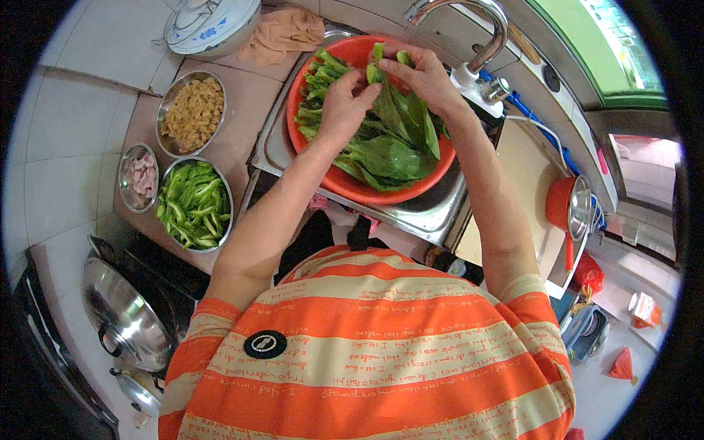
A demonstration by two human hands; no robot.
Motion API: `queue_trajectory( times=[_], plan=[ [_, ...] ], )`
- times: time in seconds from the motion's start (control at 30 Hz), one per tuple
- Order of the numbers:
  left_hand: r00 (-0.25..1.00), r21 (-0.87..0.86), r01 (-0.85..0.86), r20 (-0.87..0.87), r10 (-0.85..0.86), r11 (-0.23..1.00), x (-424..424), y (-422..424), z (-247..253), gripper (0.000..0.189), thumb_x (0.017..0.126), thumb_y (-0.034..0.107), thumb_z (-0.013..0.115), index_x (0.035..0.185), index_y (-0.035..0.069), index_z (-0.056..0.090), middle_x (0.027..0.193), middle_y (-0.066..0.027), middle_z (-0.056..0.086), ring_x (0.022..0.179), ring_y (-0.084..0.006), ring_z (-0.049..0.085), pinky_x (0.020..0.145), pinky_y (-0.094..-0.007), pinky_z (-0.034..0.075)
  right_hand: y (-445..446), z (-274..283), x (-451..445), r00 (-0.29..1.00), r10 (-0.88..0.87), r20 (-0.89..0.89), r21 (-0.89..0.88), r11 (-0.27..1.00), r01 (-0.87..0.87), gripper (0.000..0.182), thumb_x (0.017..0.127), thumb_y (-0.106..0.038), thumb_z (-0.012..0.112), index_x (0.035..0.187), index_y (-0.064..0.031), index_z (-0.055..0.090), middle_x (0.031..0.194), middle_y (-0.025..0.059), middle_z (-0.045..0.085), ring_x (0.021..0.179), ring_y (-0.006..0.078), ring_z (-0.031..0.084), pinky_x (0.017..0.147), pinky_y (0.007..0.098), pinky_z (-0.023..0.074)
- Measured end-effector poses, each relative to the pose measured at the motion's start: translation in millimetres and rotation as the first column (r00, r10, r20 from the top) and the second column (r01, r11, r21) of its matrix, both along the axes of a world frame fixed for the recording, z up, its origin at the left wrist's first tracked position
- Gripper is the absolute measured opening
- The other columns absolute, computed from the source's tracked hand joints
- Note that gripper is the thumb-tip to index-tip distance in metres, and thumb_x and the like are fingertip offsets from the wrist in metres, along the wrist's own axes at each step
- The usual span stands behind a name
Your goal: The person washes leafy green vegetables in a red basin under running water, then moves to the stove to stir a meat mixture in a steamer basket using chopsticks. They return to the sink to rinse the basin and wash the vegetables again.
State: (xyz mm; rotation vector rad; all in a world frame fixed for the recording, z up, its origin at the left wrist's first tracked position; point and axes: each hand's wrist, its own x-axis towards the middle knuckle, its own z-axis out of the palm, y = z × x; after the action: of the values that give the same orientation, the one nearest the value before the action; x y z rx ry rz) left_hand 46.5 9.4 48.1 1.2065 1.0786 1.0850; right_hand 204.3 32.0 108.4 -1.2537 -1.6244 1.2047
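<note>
A wide red plastic basin (pixel 369 197) sits over the stainless steel sink (pixel 269 147). It is full of leafy greens (pixel 385 157), their cut stalks towards the left and broad leaves towards the right and front. Over the basin, my right hand (pixel 422 74) grips some of the leafy greens by the pale stalk ends. My left hand (pixel 347 104) pinches the same bunch just beside it, thumb and fingers close together. Leaves hang down from between my hands onto the pile below.
A chrome faucet (pixel 498 33) arches behind the basin. At left stand metal bowls of sliced green peppers (pixel 193 206), brownish food pieces (pixel 192 113) and pale pink meat (pixel 144 175). A lidded wok (pixel 129 313) is lower left; a red-handled saucepan (pixel 561 206) stands right.
</note>
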Motion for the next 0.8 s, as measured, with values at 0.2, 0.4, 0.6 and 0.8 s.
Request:
queue_trajectory(
  times=[0.2,0.4,0.6,0.8],
  plan=[
    [0.999,-0.062,0.02,0.05,-0.017,0.998,-3,2,2,0.016,0.085,0.017,0.061,0.088,0.001,0.06,0.069,0.0009,0.055,0.062,-0.0076,0.05,0.057,-0.0239,0.043,0,5,6,0.989,0.004,0.148,-0.048,0.999,0.004,0.021,0.087,-0.021,0.063,0.102,-0.006,0.059,0.079,-0.0013,0.058,0.067,0.007,0.052,0.056,0.0236,0.0452],
    [0.999,0.004,-0.036,0.035,0.036,0.999,-7,-2,-3,0.016,0.081,0.014,0.064,0.085,0.0,0.057,0.07,-0.0024,0.057,0.063,-0.0099,0.052,0.057,-0.0268,0.043,-3,12,2,0.967,0.053,0.251,-0.007,0.999,-0.053,0.027,0.087,-0.024,0.063,0.107,-0.0063,0.058,0.078,0.0001,0.058,0.066,0.0078,0.052,0.058,0.0253,0.0468],
    [0.929,0.263,-0.017,-0.352,0.113,0.965,-1,-5,2,0.023,0.073,0.008,0.068,0.087,-0.003,0.053,0.073,-0.015,0.058,0.068,-0.0252,0.059,0.062,-0.0357,0.044,-1,-13,1,0.932,0.015,0.361,0.217,0.971,-0.099,0.044,0.085,-0.031,0.063,0.116,-0.0001,0.055,0.109,0.0174,0.063,0.104,0.0271,0.06,0.087,0.0347,0.0452],
    [0.981,0.163,-0.014,-0.189,0.045,0.987,-7,13,-28,0.027,0.077,0.012,0.06,0.099,-0.002,0.056,0.08,-0.0164,0.061,0.077,-0.0262,0.06,0.07,-0.036,0.045,-1,-6,16,0.877,0.218,0.428,0.09,0.955,-0.281,0.034,0.084,-0.024,0.065,0.111,-0.0047,0.058,0.094,0.0063,0.062,0.086,0.0142,0.057,0.078,0.0302,0.0454]
  ],
)
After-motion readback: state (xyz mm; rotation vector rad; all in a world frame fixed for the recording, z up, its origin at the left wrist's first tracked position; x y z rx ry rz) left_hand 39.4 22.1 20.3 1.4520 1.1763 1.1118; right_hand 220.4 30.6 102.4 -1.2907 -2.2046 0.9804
